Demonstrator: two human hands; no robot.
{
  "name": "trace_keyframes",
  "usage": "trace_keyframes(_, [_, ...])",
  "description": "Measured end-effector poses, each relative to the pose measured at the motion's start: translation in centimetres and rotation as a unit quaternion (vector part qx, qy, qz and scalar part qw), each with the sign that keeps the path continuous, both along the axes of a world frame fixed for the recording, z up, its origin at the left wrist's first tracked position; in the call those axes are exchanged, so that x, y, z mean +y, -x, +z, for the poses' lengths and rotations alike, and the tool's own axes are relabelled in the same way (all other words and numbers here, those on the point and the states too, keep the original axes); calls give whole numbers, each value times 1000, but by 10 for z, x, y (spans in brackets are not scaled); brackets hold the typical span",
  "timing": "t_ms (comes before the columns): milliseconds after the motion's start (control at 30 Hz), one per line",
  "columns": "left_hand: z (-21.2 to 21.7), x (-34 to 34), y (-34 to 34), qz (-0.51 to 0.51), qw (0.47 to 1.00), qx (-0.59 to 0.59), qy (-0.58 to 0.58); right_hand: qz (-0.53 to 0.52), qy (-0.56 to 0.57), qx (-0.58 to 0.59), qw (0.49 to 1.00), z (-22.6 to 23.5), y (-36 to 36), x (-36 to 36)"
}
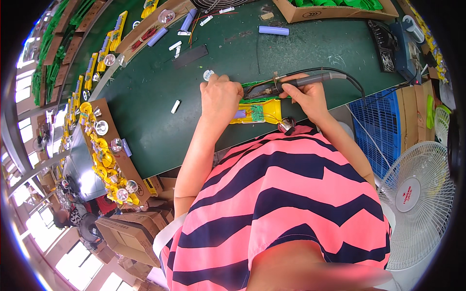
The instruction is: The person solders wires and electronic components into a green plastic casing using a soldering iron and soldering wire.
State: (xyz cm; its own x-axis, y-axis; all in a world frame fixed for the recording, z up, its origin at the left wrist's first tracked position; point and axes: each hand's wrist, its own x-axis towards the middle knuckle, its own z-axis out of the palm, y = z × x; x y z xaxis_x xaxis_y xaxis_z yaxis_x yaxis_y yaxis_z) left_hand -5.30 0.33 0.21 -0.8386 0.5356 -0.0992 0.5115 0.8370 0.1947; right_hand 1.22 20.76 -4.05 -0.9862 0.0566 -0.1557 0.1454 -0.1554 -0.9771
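My right hand (308,97) grips a soldering iron (320,78) with a dark handle and a cable, its tip pointing left over a green-edged casing (262,100). Fingers bent and pressed together, my left hand (221,99) is at the left end of that casing; what they pinch is hidden. Just nearer to me lies a yellow lamp casing (274,107) with a green circuit board (257,113) and thin wires. A purple cell (240,114) shows partly beside my left wrist. The yellow casing's right end has a round lamp head (286,124).
Yellow lamp parts fill a cardboard box (131,167) at the left. Green parts (335,4) lie in another box at the far right, near a blue bench unit (405,48). Loose purple cells (274,30) and white pieces (175,106) dot the green table (155,126). A fan (415,203) stands right.
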Motion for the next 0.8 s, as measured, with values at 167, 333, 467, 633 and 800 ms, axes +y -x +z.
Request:
trace_keyframes(167, [1, 1, 1, 4, 1000, -2, 3, -50, 19, 55, 997, 2, -9, 5])
trace_keyframes(333, [3, 2, 1, 5, 1000, -7, 12, -94, -66, 182, 976, 9, -25, 10])
trace_keyframes(467, [4, 3, 2, 16, 1000, -9, 20, -81, -215, 183, 956, 12, -31, 21])
trace_keyframes(633, [3, 2, 2, 7, 1000, -2, 22, -19, -405, 274, 872, 6, -21, 32])
trace_keyframes(800, [5, 4, 2, 6, 1000, -4, 18, 0, -407, 247, 880, 5, -22, 35])
